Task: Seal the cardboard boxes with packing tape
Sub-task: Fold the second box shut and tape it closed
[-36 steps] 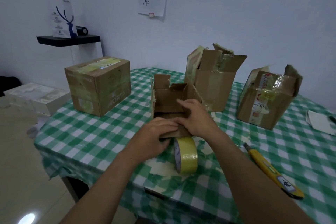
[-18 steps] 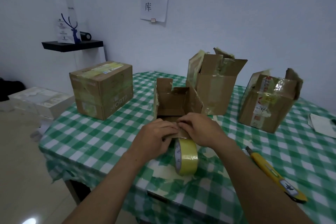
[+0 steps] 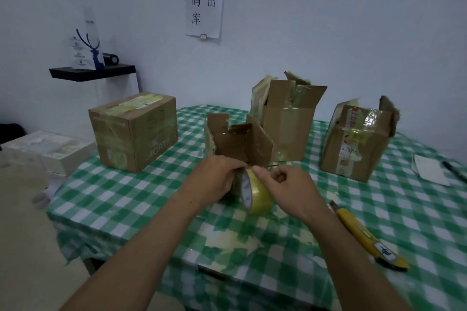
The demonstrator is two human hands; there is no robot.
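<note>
On the green-and-white checked tablecloth (image 3: 126,197), near its front edge, a roll of yellowish packing tape (image 3: 257,192) is standing on its rim, directly between the two hands. The left hand (image 3: 214,179) is gripping the roll from its left side, with the fingers curling over the top. The right hand (image 3: 288,189) is resting against the right side of the roll. Its thumb is pressing on the top of the tape band and the forefinger is curling against it, so this hand is pinching the roll there. Whether a loose tape end is lying between these fingers, I cannot tell.

Just behind the hands a small cardboard box (image 3: 237,141) is standing with its flaps up. A taller open box (image 3: 288,129) is standing close behind it to the right. A torn box (image 3: 356,149) is sitting further right, and a closed taped box (image 3: 136,134) is sitting well apart to the left. A yellow utility knife (image 3: 364,235) is lying beside the right forearm.
</note>
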